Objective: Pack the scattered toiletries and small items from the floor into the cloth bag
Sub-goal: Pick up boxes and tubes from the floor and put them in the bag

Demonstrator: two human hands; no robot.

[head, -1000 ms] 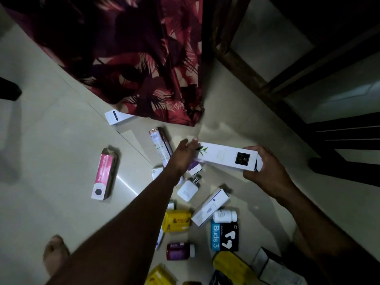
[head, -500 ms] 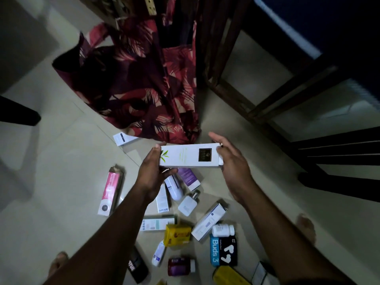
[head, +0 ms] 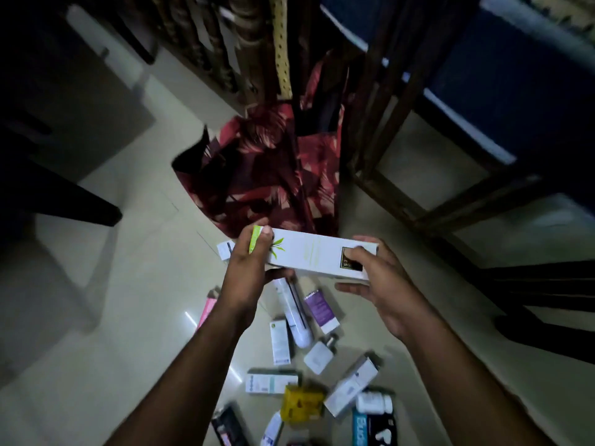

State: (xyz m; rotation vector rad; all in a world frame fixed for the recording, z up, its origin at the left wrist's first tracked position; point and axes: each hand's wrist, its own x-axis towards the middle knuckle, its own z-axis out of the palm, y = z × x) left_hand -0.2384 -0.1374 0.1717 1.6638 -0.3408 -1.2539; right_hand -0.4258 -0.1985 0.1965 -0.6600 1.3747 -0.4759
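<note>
Spanning both hands (head: 248, 268) (head: 383, 284): white box (head: 309, 255)

Both forearms reach forward, the left hand (head: 248, 268) and the right hand (head: 383, 284) each curled around one end of a held box.

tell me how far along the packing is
Nothing visibly packed: the red leaf-print cloth bag shows no contents from here. In hand: the long white carton with a green leaf, gripped by the left hand and right hand. Left on the floor: purple-labelled tube, yellow packet, white pill bottle, several boxes.
</note>
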